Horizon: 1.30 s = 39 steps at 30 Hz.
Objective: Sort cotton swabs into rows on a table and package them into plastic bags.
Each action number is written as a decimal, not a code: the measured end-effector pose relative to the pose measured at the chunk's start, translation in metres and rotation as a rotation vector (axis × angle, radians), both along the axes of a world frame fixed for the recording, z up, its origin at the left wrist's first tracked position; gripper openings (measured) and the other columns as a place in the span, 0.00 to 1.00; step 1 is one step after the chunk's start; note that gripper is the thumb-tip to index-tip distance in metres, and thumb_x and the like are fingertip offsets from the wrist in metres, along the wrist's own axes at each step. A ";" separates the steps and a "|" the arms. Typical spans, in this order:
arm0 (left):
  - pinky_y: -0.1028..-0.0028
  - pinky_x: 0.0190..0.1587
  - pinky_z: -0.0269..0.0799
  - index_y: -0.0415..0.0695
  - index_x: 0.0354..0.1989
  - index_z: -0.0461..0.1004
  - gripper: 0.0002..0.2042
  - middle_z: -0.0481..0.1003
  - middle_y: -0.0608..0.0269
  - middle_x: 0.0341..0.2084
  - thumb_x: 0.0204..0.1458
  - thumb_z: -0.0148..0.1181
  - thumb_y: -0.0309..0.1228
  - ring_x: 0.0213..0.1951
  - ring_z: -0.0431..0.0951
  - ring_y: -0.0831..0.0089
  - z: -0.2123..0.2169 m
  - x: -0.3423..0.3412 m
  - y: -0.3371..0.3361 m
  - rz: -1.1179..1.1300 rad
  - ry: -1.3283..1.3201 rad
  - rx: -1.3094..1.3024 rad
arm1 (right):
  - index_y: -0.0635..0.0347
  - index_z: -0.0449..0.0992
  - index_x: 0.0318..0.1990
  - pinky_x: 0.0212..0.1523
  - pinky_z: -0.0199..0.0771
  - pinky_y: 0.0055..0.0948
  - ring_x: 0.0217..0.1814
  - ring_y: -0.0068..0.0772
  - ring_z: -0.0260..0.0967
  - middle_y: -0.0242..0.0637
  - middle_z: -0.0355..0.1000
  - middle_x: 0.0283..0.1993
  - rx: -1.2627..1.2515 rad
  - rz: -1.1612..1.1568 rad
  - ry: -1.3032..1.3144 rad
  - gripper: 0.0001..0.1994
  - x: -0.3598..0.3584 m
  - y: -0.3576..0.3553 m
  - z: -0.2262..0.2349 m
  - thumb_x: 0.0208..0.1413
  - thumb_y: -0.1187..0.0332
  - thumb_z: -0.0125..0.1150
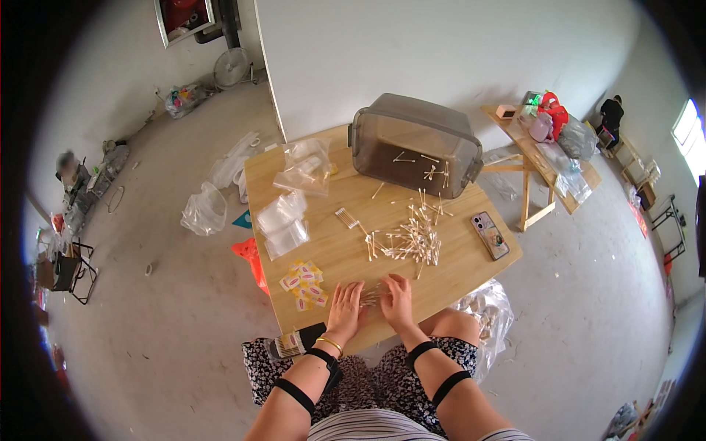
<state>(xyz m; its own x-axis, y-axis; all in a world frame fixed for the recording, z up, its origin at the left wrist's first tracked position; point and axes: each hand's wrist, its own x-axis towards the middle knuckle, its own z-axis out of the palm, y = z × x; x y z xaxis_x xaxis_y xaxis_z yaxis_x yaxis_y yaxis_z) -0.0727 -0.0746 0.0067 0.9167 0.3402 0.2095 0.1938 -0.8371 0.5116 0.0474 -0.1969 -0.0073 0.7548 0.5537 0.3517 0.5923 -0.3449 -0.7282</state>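
A small clear bag with several cotton swabs (371, 296) in it lies at the table's near edge, between my hands. My right hand (398, 303) has its fingers bent and closed on the bag's right side. Stretched out beside the bag's left edge, my left hand (346, 307) lies palm down with its fingers touching the tabletop. A loose heap of cotton swabs (419, 239) spreads across the middle of the table. Left of it is a short row of swabs side by side (346, 217). Yellow and white printed labels (303, 283) are piled left of my left hand.
A grey translucent bin (412, 136) lies on its side at the table's back, some swabs in it. Clear plastic bags (283, 220) cover the left side. A phone (490, 235) rests at the right edge. A swab pack (287, 345) sits by the near left corner. Another wooden table (526, 143) stands behind.
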 end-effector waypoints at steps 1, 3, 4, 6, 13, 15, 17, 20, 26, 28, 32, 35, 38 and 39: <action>0.53 0.72 0.48 0.41 0.64 0.60 0.32 0.67 0.53 0.60 0.50 0.63 0.32 0.66 0.63 0.58 -0.001 0.001 0.000 0.027 0.014 0.051 | 0.57 0.74 0.54 0.59 0.65 0.45 0.58 0.53 0.64 0.46 0.68 0.55 0.030 0.033 -0.028 0.20 -0.008 0.007 0.001 0.51 0.76 0.57; 0.54 0.72 0.50 0.41 0.62 0.61 0.30 0.68 0.52 0.58 0.50 0.62 0.31 0.64 0.64 0.57 -0.007 0.001 -0.001 0.058 0.030 0.106 | 0.58 0.72 0.57 0.61 0.64 0.45 0.60 0.55 0.63 0.48 0.67 0.58 0.063 0.070 -0.055 0.21 -0.019 0.018 0.001 0.54 0.76 0.56; 0.54 0.70 0.53 0.41 0.60 0.64 0.28 0.69 0.52 0.56 0.48 0.63 0.29 0.63 0.66 0.56 -0.011 0.001 -0.001 0.083 -0.038 0.036 | 0.59 0.71 0.58 0.63 0.63 0.46 0.62 0.55 0.61 0.48 0.66 0.60 0.089 0.158 -0.007 0.21 -0.023 0.022 0.000 0.54 0.75 0.56; 0.54 0.68 0.57 0.41 0.57 0.66 0.27 0.71 0.52 0.55 0.46 0.64 0.28 0.61 0.67 0.54 -0.016 -0.001 0.002 0.108 -0.101 -0.038 | 0.59 0.70 0.60 0.64 0.61 0.46 0.64 0.56 0.60 0.49 0.65 0.62 0.110 0.246 0.045 0.23 -0.023 0.026 0.001 0.54 0.74 0.56; 0.55 0.66 0.60 0.43 0.54 0.68 0.23 0.72 0.56 0.53 0.47 0.63 0.26 0.60 0.69 0.56 -0.007 -0.004 -0.003 0.066 -0.165 -0.007 | 0.58 0.71 0.56 0.58 0.62 0.44 0.60 0.49 0.61 0.45 0.66 0.55 -0.284 -0.040 -0.156 0.23 0.038 0.065 0.030 0.53 0.61 0.63; 0.55 0.66 0.60 0.43 0.54 0.68 0.22 0.72 0.57 0.53 0.48 0.63 0.27 0.60 0.69 0.56 -0.007 -0.004 -0.002 0.071 -0.149 -0.001 | 0.58 0.72 0.54 0.57 0.61 0.43 0.60 0.47 0.61 0.44 0.66 0.54 -0.421 -0.102 -0.248 0.24 0.051 0.079 0.034 0.52 0.57 0.64; 0.55 0.66 0.59 0.43 0.54 0.69 0.22 0.71 0.58 0.54 0.49 0.62 0.29 0.61 0.68 0.58 -0.009 -0.003 -0.002 0.058 -0.155 0.024 | 0.57 0.73 0.50 0.58 0.59 0.43 0.62 0.45 0.60 0.42 0.66 0.55 -0.643 -0.140 -0.355 0.25 0.065 0.089 0.032 0.47 0.53 0.66; 0.56 0.67 0.59 0.44 0.54 0.68 0.22 0.72 0.59 0.54 0.49 0.61 0.30 0.61 0.68 0.59 -0.004 -0.002 -0.005 0.070 -0.116 0.016 | 0.57 0.76 0.42 0.54 0.61 0.44 0.56 0.46 0.61 0.42 0.65 0.50 -0.649 -0.140 -0.380 0.19 0.074 0.099 0.024 0.44 0.57 0.68; 0.54 0.69 0.55 0.44 0.59 0.64 0.27 0.66 0.54 0.58 0.48 0.63 0.32 0.63 0.64 0.54 -0.013 -0.006 -0.004 0.105 -0.098 -0.012 | 0.52 0.78 0.29 0.53 0.62 0.44 0.54 0.45 0.61 0.35 0.67 0.46 -0.514 0.083 -0.262 0.06 0.049 0.090 0.021 0.43 0.67 0.68; 0.52 0.70 0.54 0.44 0.61 0.63 0.30 0.64 0.52 0.60 0.48 0.65 0.33 0.65 0.62 0.52 -0.011 -0.006 -0.005 0.138 -0.096 0.029 | 0.52 0.78 0.30 0.53 0.62 0.43 0.54 0.44 0.61 0.33 0.67 0.46 -0.505 0.169 -0.262 0.06 0.037 0.078 0.025 0.43 0.69 0.68; 0.46 0.71 0.48 0.43 0.64 0.59 0.35 0.61 0.50 0.63 0.46 0.67 0.36 0.67 0.58 0.50 -0.002 -0.005 -0.008 0.220 -0.104 0.103 | 0.53 0.79 0.30 0.52 0.62 0.41 0.53 0.42 0.62 0.34 0.68 0.45 -0.415 0.356 -0.275 0.08 0.022 0.054 0.028 0.39 0.74 0.65; 0.45 0.71 0.46 0.43 0.65 0.58 0.36 0.60 0.48 0.64 0.46 0.67 0.36 0.68 0.56 0.49 -0.007 -0.007 -0.005 0.215 -0.082 0.094 | 0.51 0.79 0.35 0.55 0.63 0.42 0.55 0.44 0.63 0.35 0.68 0.47 -0.372 0.356 -0.238 0.10 0.020 0.048 0.036 0.42 0.73 0.66; 0.45 0.72 0.44 0.42 0.64 0.59 0.36 0.62 0.49 0.63 0.47 0.67 0.37 0.68 0.56 0.50 -0.012 -0.009 0.002 0.148 -0.058 0.059 | 0.51 0.79 0.39 0.57 0.63 0.44 0.58 0.45 0.62 0.35 0.68 0.49 -0.313 0.339 -0.164 0.11 0.027 0.049 0.045 0.46 0.72 0.67; 0.45 0.72 0.44 0.42 0.64 0.59 0.36 0.62 0.49 0.63 0.47 0.67 0.37 0.68 0.56 0.50 -0.004 -0.008 0.002 0.143 -0.058 0.061 | 0.52 0.79 0.41 0.58 0.63 0.45 0.59 0.46 0.61 0.35 0.67 0.50 -0.320 0.319 -0.128 0.12 0.031 0.047 0.046 0.48 0.71 0.67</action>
<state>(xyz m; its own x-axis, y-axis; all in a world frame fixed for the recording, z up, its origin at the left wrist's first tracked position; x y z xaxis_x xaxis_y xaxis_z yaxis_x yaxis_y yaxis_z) -0.0808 -0.0726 0.0022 0.8457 0.4512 0.2850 0.2845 -0.8330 0.4746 0.0781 -0.1504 0.0385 0.4908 0.8469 0.2045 0.7835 -0.3263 -0.5288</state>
